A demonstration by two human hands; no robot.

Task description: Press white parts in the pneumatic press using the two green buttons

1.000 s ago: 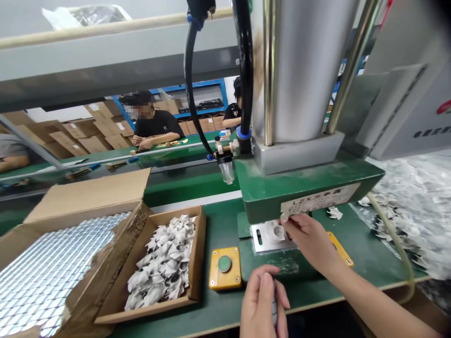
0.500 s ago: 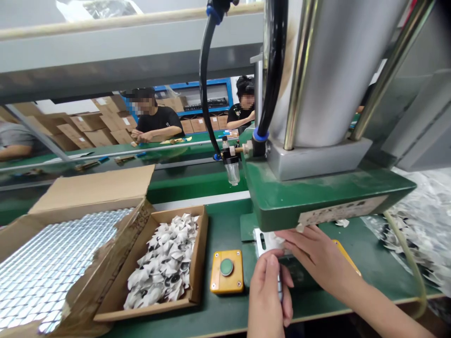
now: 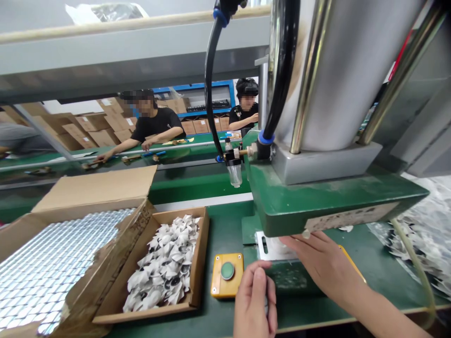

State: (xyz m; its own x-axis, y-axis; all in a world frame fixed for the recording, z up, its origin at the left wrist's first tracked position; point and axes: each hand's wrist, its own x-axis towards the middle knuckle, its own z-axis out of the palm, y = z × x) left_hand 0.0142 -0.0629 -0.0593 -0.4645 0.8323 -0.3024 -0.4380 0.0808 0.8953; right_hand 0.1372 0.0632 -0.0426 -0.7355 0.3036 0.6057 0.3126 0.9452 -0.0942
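My left hand [image 3: 255, 300] is curled closed beside the green push button [image 3: 227, 270] on its yellow box. Between its fingers a sliver of a shiny metal rod [image 3: 266, 304] shows, mostly hidden. My right hand [image 3: 326, 265] reaches under the green press head [image 3: 338, 202], fingers together. At its fingertips is a white plastic part [image 3: 283, 241], largely covered by the hand and the press, over a slotted metal plate [image 3: 271, 254].
Left of the button stands an open carton [image 3: 205, 253] of white finned parts [image 3: 160, 267]. Beyond it, a larger box [image 3: 141, 220] holds rows of metal rods [image 3: 66, 263]. More white parts [image 3: 419, 249] lie in plastic at right. Co-workers [image 3: 158, 124] sit across the bench.
My left hand has drawn left and down, away from the plate, with the metal rod. My right hand stays at the plate. A co-worker has stretched an arm out across the far bench.
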